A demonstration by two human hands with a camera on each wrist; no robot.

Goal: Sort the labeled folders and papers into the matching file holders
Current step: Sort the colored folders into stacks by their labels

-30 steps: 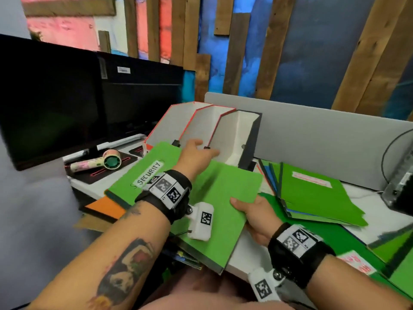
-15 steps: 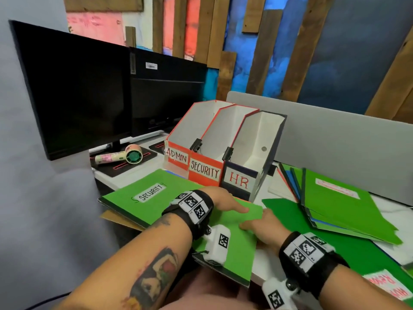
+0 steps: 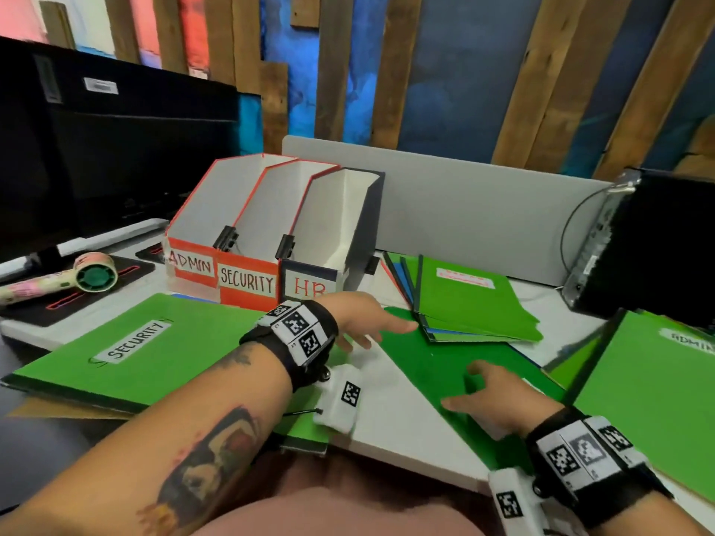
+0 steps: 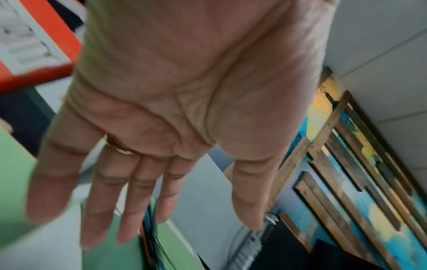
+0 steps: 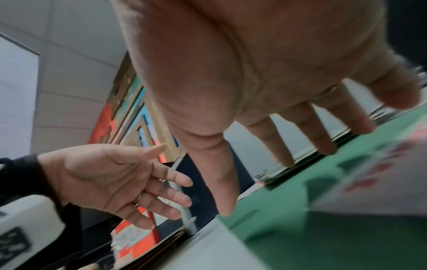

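Note:
Three file holders stand side by side at the back: ADMIN [image 3: 191, 265], SECURITY [image 3: 247, 282] and HR [image 3: 309, 288]. A green folder labelled SECURITY [image 3: 131, 346] lies flat at the left on the desk edge. My left hand [image 3: 367, 326] hovers open with straight fingers just in front of the HR holder and holds nothing. My right hand [image 3: 487, 396] hangs open with spread fingers over a dark green folder [image 3: 425, 353]; its fingertips [image 5: 323, 146] are close to that folder's surface. A stack of green and blue folders [image 3: 464, 303] lies behind it.
A green folder marked ADMIN [image 3: 657, 381] lies at the right. A black box [image 3: 657, 245] with a cable stands at the far right. Dark monitors [image 3: 96, 148] fill the left, with a patterned tape dispenser [image 3: 77, 278] before them. A grey partition [image 3: 464, 206] backs the desk.
Both hands have let go of the SECURITY folder, which now lies flat at the left. Both hands have moved right, over the dark green folder.

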